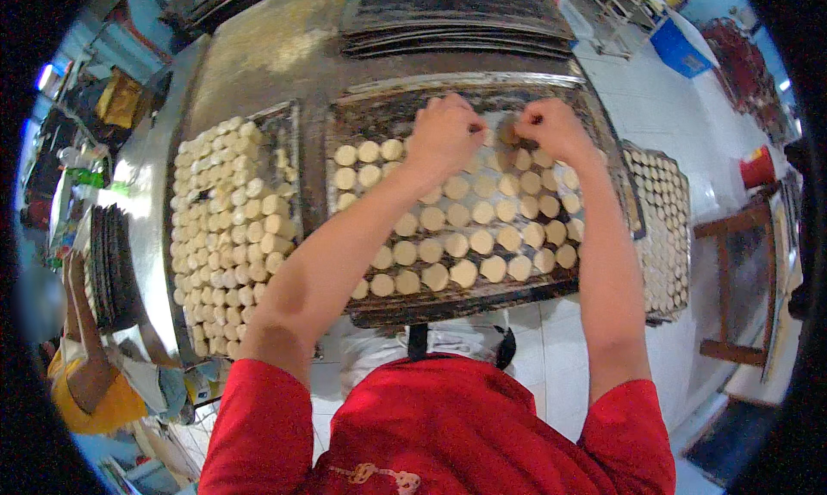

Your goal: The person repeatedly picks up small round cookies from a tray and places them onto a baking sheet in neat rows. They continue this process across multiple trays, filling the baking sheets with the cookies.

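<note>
A dark baking tray (345, 116) lies in front of me, with rows of pale round dough pieces (463, 273) on it. Over its far part, my left hand (448, 135) has its fingers curled and pressed together; what they hold, if anything, is hidden. Beside it on the right, my right hand (556, 131) pinches a small dough round (508, 133) at its fingertips, just above the tray. Some pieces beneath both hands are in shadow or covered. To the left, many more dough rounds (228, 228) are packed closely, some stacked or on their sides.
Stacked dark trays (457, 17) sit at the table's far side. At right, another tray of dough rounds (662, 236) stands near a wooden frame (732, 228) and a red bucket (758, 168). A blue bin (680, 47) is farther back. Another person's arm (86, 357) shows at far left.
</note>
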### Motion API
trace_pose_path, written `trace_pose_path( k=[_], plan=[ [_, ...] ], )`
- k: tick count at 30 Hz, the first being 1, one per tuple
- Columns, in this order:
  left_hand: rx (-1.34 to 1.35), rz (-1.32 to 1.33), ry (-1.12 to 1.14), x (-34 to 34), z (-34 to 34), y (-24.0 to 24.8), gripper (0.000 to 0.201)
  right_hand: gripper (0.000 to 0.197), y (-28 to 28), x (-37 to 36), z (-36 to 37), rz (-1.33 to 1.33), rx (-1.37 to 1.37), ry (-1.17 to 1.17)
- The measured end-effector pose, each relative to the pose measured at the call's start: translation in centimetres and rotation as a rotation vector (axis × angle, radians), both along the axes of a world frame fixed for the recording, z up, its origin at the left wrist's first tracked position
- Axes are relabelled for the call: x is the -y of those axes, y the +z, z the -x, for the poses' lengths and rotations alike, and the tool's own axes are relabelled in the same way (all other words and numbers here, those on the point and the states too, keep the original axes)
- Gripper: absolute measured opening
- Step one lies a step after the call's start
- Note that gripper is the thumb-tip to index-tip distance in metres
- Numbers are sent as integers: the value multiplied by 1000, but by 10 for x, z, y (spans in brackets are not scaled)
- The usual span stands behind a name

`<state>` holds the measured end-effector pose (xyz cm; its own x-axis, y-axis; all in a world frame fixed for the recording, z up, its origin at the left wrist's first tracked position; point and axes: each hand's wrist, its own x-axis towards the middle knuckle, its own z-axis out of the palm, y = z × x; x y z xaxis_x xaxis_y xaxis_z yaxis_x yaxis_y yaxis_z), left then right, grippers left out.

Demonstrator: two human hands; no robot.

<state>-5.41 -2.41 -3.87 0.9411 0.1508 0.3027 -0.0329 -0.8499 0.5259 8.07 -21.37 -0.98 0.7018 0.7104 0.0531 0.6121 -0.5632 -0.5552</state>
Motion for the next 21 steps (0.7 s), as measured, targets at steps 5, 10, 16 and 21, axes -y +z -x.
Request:
trace_pose_path(
  k=[5, 10, 16, 21],
  plan=[
    [93, 102, 49, -49, 17, 24, 24, 31, 8, -5, 5, 48, 6, -25],
    [-362, -476, 397, -169, 53, 62, 28, 32, -1, 8, 1, -71, -63, -37],
    [-611, -736, 513, -279, 144, 39, 37, 33, -3, -3, 0, -48, -90, -3],
    [-461, -338, 460, -253, 140, 51, 41, 35, 8, -1, 3, -14, -139, -56]
  ],
)
